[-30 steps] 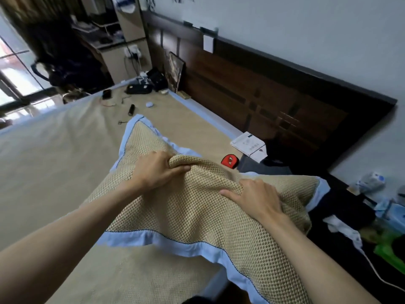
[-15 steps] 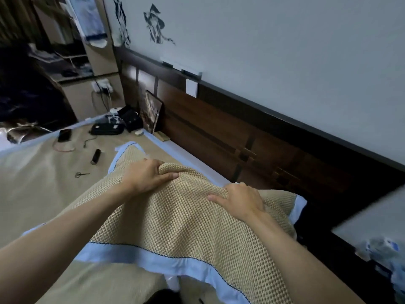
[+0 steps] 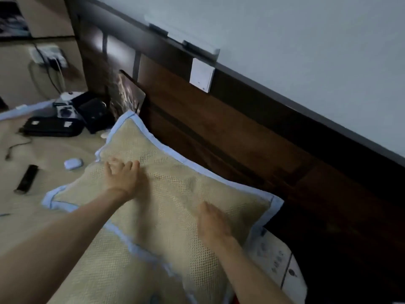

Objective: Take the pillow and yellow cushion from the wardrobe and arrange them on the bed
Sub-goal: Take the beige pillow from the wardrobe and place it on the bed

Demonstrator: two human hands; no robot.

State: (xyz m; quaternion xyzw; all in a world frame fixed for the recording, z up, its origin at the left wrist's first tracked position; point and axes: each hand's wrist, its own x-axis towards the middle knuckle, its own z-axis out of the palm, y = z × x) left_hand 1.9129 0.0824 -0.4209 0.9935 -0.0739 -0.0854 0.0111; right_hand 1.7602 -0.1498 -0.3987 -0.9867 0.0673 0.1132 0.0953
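Observation:
A beige mesh pillow (image 3: 175,194) with a pale blue border lies flat on the bed (image 3: 24,233), its long side along the dark wooden headboard (image 3: 241,137). My left hand (image 3: 122,178) rests on the pillow's left part with fingers spread. On the right part, my right hand (image 3: 213,222) lies palm down and flat. Neither hand grips the fabric. No yellow cushion shows in this view. The image is motion-blurred.
A white box (image 3: 274,264) sits under the pillow's right corner. Beyond the pillow's left end lie a black case (image 3: 52,128), a black pouch (image 3: 92,115), a white earbud case (image 3: 73,163), a black stick-shaped device (image 3: 27,178) and a leaning picture frame (image 3: 129,93).
The pillow has gone from bunched and lifted in both hands to lying flat against the headboard. Both hands have let go of the fabric and now rest open on top.

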